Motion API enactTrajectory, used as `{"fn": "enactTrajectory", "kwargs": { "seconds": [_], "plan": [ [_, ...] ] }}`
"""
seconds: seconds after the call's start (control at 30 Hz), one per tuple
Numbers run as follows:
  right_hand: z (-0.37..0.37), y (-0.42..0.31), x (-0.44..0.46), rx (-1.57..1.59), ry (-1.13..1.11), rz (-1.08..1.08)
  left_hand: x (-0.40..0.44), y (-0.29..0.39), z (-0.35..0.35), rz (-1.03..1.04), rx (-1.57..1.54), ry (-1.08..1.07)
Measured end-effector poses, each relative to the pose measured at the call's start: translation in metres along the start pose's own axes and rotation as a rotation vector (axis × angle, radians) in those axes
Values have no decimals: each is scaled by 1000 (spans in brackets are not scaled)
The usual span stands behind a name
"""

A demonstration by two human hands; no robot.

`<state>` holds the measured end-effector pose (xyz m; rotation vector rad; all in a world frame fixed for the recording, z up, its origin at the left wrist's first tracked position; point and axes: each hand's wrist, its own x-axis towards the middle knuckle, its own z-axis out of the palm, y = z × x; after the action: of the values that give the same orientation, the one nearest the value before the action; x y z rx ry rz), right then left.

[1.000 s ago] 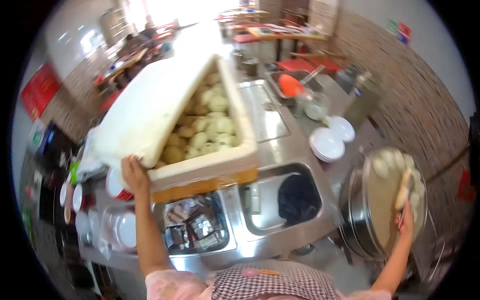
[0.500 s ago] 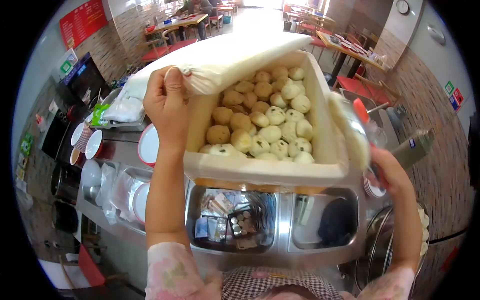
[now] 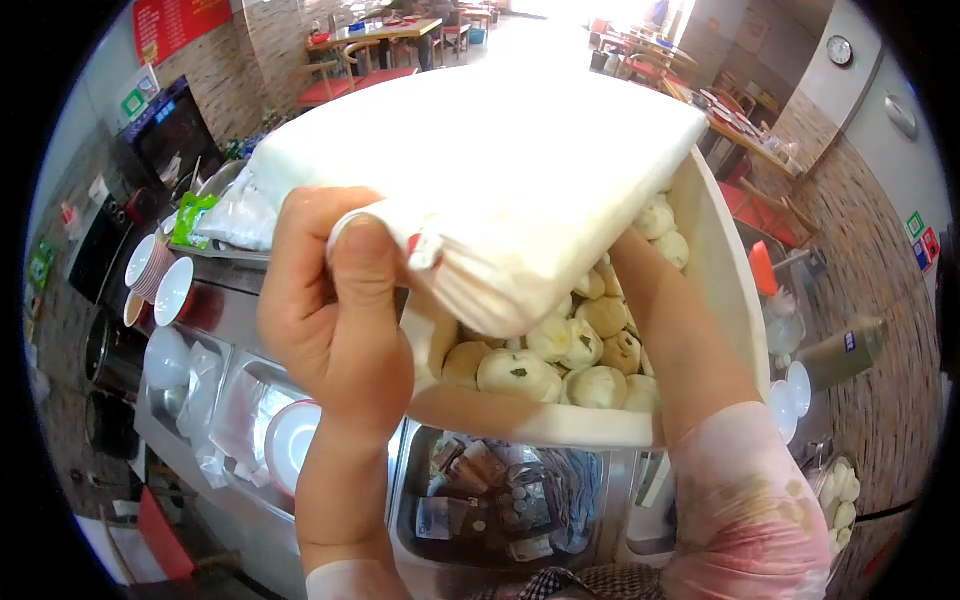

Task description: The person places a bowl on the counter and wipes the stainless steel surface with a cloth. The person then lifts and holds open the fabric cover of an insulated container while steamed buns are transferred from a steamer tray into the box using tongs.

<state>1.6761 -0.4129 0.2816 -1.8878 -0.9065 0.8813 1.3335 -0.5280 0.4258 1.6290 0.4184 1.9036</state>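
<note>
My left hand (image 3: 345,290) is closed on the gathered near corner of a thick white cloth cover (image 3: 500,160), thumb on top, holding it raised. Under it stands a deep cream-coloured box (image 3: 735,270) filled with steamed buns (image 3: 515,375), some white with dark green specks, others browner. My right forearm (image 3: 670,325) reaches over the near right side into the box. The right hand itself is hidden beneath the cover, so its fingers and anything in them do not show.
Below the box, a metal basin (image 3: 400,510) holds banknotes and coins. White bowls (image 3: 172,290) and a red-rimmed plate (image 3: 290,440) stand to the left. More pale buns (image 3: 840,495) lie at the lower right. Tables (image 3: 390,30) and chairs are farther back.
My right hand has moved from outside the box's right side into it, under the cover. The cover now hides more of the buns, and my left hand appears closer.
</note>
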Motion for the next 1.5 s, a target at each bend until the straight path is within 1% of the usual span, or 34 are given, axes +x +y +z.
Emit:
{"fn": "enactTrajectory", "kwargs": {
  "seconds": [0.07,0.1,0.2,0.23,0.27,0.33,0.37,0.4,0.43,0.47,0.5,0.53,0.57,0.6,0.67,0.7,0.73,0.77,0.83,0.87,0.9,1.0,1.13,1.17,1.2,1.23,1.27,1.33,1.37,1.43,1.47,1.5],
  "plan": [
    [-6,0,-2,-69,14,-38,-4,-1,-4,-26,-31,0],
    [-13,-1,-6,-98,16,-66,-4,-3,-3,15,28,16],
    [-58,3,-33,-187,6,-202,-12,0,0,-88,-42,14],
    [-74,-21,-78,-297,115,-25,-15,-1,0,-103,-9,10],
    [-94,-22,-103,-321,93,-59,-19,-1,0,-127,81,29],
    [-137,-25,-167,-457,91,-41,-31,3,7,-171,207,31],
    [-159,-18,-199,-506,153,-65,-40,2,11,-238,207,55],
    [-178,1,-230,-404,209,-266,-50,-2,11,-309,201,63],
    [-207,23,-259,-575,302,-241,-61,0,11,-448,238,21],
    [-228,42,-291,-523,362,-282,-72,-13,3,-445,357,-3],
    [-244,63,-331,-476,421,-331,-82,-19,5,-441,300,-41],
    [-254,68,-389,-445,517,-240,-92,-6,21,-380,409,-40],
    [-267,89,-427,-364,585,-157,-99,-14,20,-432,357,-68],
    [-281,115,-471,-278,653,-86,-107,-10,24,-394,403,-151],
    [-306,171,-548,-349,829,60,-113,-35,11,-366,475,-216],
    [-315,188,-591,-375,881,133,-116,-27,20,-389,497,-200],
    [-324,211,-633,-484,1014,246,-118,-15,30,-413,522,-181],
    [-337,254,-674,-526,1127,294,-117,-23,29,-363,664,-220],
    [-350,260,-751,-552,1192,596,-115,-27,34,-303,677,-197],
    [-356,276,-787,-592,1227,616,-115,-34,32,-277,683,-183],
    [-360,290,-811,-630,1261,632,-111,-46,26,-96,743,-219],
    [-365,297,-845,-604,1207,831,-121,-7,51,91,705,-152],
    [-381,332,-830,-728,1164,808,-124,-9,51,67,717,-135],
    [-385,336,-822,-751,1187,799,-120,-22,43,-32,765,-214],
    [-388,334,-814,-731,1148,851,-112,-44,29,-130,814,-293],
    [-393,329,-807,-714,1106,901,-109,-51,26,-232,862,-370],
    [-398,327,-802,-698,1062,950,-109,-59,22,-178,854,-362],
    [-404,333,-800,-664,1064,891,-112,-56,21,-72,842,-347],
    [-407,336,-802,-650,1063,860,-114,-53,19,-147,821,-357],
    [-411,344,-811,-525,1092,746,-114,-53,20,-208,725,-369],
    [-419,356,-816,-460,1103,791,-117,-63,15,-198,702,-354],
    [-420,375,-825,-251,1185,631,-116,-86,-1,-3,810,-412]
  ]
}}
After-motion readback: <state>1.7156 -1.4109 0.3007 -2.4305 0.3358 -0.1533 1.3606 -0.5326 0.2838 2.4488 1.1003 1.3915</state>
